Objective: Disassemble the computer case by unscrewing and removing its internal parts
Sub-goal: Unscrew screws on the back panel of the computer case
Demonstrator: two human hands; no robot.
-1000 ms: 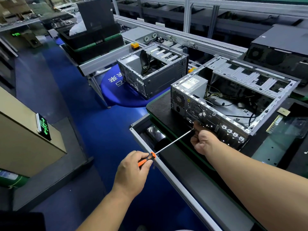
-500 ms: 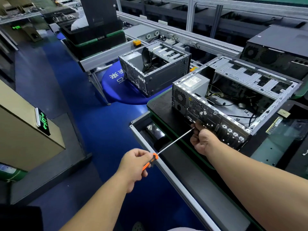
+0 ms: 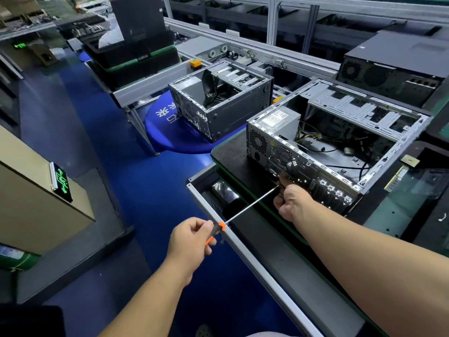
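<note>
An open grey computer case [image 3: 323, 166] lies on a black mat [image 3: 233, 161], its rear panel facing me. Inside are a power supply [image 3: 279, 120] and loose cables. My left hand [image 3: 192, 239] grips the orange and black handle of a long screwdriver [image 3: 250, 205]. The shaft runs up and right to the case's rear panel. My right hand [image 3: 291, 203] is curled around the shaft near its tip, right against the rear panel. The tip itself is hidden behind those fingers.
A second open case [image 3: 218, 105] sits on a blue round stand behind. A closed black case [image 3: 393, 62] stands at the back right. A conveyor rail [image 3: 243, 254] edges the bench. A circuit board in a clear tray [image 3: 413, 188] lies to the right. A beige cabinet [image 3: 36, 198] stands left.
Both hands stay in place on the screwdriver; my left hand has shifted slightly on the handle. The camera view has drifted a little.
</note>
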